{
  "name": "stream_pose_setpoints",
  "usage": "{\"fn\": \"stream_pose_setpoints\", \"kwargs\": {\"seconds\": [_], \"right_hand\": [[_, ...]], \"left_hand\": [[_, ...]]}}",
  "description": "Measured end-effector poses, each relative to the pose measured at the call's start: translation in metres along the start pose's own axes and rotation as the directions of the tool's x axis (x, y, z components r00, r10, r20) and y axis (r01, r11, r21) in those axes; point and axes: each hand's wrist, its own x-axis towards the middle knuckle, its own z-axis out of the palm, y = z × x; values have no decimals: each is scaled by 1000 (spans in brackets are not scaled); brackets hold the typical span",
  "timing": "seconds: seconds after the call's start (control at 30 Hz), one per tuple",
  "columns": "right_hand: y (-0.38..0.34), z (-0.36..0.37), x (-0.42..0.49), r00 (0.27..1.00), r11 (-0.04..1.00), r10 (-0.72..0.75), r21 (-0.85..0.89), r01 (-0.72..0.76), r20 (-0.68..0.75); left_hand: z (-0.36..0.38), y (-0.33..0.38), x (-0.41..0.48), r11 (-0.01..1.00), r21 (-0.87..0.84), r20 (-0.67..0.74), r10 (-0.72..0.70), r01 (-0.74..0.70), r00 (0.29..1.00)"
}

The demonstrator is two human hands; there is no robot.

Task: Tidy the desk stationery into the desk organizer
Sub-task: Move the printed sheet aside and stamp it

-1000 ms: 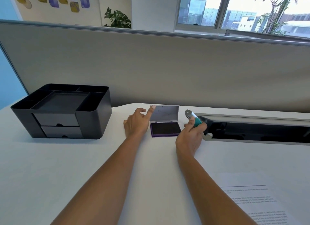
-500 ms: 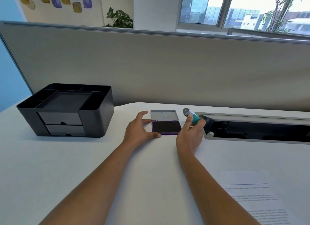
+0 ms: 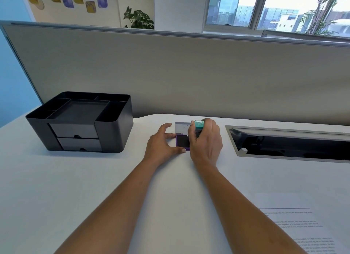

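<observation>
A purple ink pad (image 3: 182, 141) lies open on the white desk, its grey lid (image 3: 181, 127) folded back flat. My left hand (image 3: 162, 142) holds the pad's left side between thumb and fingers. My right hand (image 3: 205, 140) grips a teal stamp (image 3: 199, 125) upright, its lower end down on the pad's right part and hidden by my fingers. The black desk organizer (image 3: 111, 134) stands to the left, with open top compartments and two shut drawers.
A grey partition (image 3: 189, 73) runs along the back of the desk. A long cable slot (image 3: 289, 143) opens in the desk on the right. A printed sheet (image 3: 295, 225) lies at the near right.
My right hand swung the stamp from beside the pad to upright over it. The lid went from raised to lying flat. My left hand shifted from the lid to the pad's left edge.
</observation>
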Motion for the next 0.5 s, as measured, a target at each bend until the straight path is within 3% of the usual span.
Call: {"fn": "stream_pose_setpoints", "kwargs": {"seconds": [0.13, 0.33, 0.5], "right_hand": [[-3, 5, 3, 996, 996, -75, -48, 77, 51], [2, 4, 6, 976, 994, 42, -108, -20, 214], [1, 3, 6, 962, 992, 75, -122, -44, 264]], "left_hand": [[0, -1, 1, 1000, -15, -5, 0, -1, 1000], [1, -1, 1, 1000, -1, -4, 8, -8, 1000], [0, 0, -1, 1000, 17, -3, 11, -11, 1000]]}}
